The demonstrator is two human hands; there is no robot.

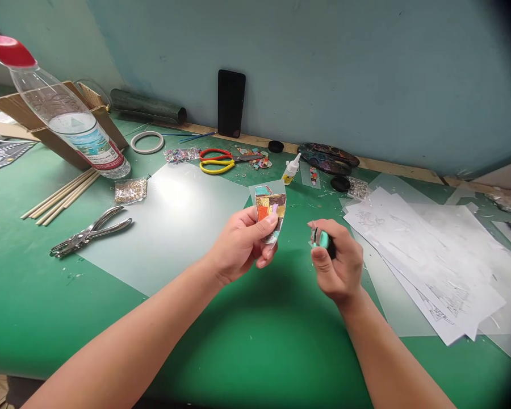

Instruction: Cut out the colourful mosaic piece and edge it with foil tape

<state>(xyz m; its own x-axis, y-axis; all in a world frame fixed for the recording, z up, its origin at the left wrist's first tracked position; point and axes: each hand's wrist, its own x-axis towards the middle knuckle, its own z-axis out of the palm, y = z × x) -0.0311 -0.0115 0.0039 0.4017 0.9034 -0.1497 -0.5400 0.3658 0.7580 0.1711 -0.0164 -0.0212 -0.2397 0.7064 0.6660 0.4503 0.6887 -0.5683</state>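
Note:
My left hand [247, 241] pinches a small colourful patterned piece [270, 207] with a clear margin, held upright above the green table [238, 363]. To its right, my right hand [338, 255] is wrapped round a small teal and black tool [322, 240] with a metal end, which looks like a stapler. The tool and the piece are apart, with a gap between the two hands. Beyond the piece stands a small white glue bottle [291, 169] with a yellow label.
At the left are a red-capped bottle [89, 136], wooden sticks [62, 196] and a metal hole punch [91, 232]. Scissors [217, 161] and a phone [231, 103] are at the back. Drawn paper sheets [426, 261] cover the right side.

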